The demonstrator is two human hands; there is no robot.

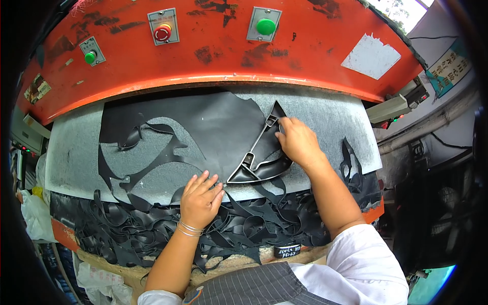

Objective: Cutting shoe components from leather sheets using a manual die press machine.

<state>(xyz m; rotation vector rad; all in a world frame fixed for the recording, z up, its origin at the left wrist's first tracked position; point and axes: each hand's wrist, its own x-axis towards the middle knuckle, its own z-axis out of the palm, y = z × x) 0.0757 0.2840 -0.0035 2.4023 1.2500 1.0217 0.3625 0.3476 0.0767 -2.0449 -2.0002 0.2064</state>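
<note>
A black leather sheet (213, 124) with cut-out gaps on its left side lies on a pale, worn cutting board (325, 117). Resting over the sheet's right part is a metal cutting die (249, 158), roughly triangular, with one straight side, a curved side and small inner brackets. My right hand (300, 141) grips the die's upper right edge; some of its fingertips are hidden behind the wall. With fingers stretched out, my left hand (201, 199) lies flat at the sheet's near edge, just left of the die's lower tip.
Tangled black leather scraps (244, 223) heap along the near edge. A small black ring-shaped piece (287, 250) with pale markings sits by my body. Across the back runs a red machine beam (213, 56) bearing a red button (162, 33) and green buttons (266, 26).
</note>
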